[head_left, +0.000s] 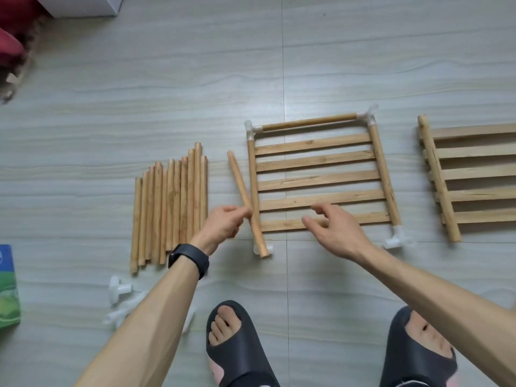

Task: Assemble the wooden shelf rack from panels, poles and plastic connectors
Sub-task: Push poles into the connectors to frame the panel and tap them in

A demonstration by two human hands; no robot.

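A slatted wooden panel (321, 180) lies flat on the floor, with white plastic connectors at its corners: far left (249, 129), far right (370, 114), near right (396, 238) and near left (265, 250). A pole (308, 122) joins the two far connectors. My left hand (223, 224) pinches a loose pole (243, 196) that slants along the panel's left side, its near end over the near-left connector. My right hand (335, 230) hovers over the panel's near slats with fingers spread, holding nothing.
A bundle of several poles (170, 208) lies left of the panel. Spare white connectors (120, 291) sit near my left forearm. A second slatted panel (472, 174) lies at the right. My two feet in dark slippers (234, 344) stand near. A green packet (8, 289) is at the left edge.
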